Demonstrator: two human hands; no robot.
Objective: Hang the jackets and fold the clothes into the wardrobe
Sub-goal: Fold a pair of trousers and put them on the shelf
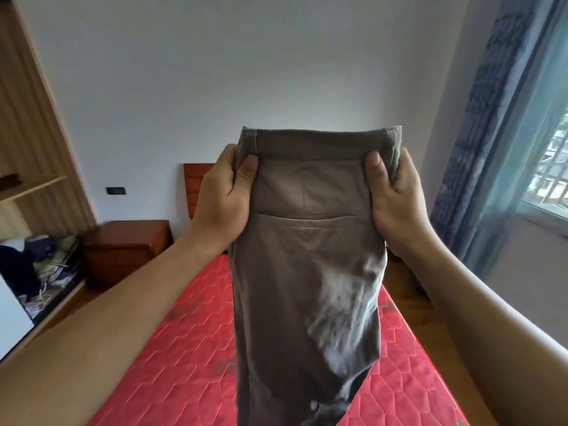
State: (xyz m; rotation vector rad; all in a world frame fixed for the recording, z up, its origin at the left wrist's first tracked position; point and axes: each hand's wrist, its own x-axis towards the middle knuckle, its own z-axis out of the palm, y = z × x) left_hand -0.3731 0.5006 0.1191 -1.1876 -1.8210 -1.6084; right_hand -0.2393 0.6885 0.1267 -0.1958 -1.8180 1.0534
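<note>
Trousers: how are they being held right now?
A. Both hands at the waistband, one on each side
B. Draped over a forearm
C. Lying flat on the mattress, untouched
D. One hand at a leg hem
A: the left hand and the right hand each pinch one end of the waistband, thumbs on the near face, and the trousers hang down above the red mattress.

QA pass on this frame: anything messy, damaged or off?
The trousers look intact, gripped at the waistband by left hand and right hand. Two oddities: dark smudges on the red mattress, and a jumbled clothes heap low at the left.
</note>
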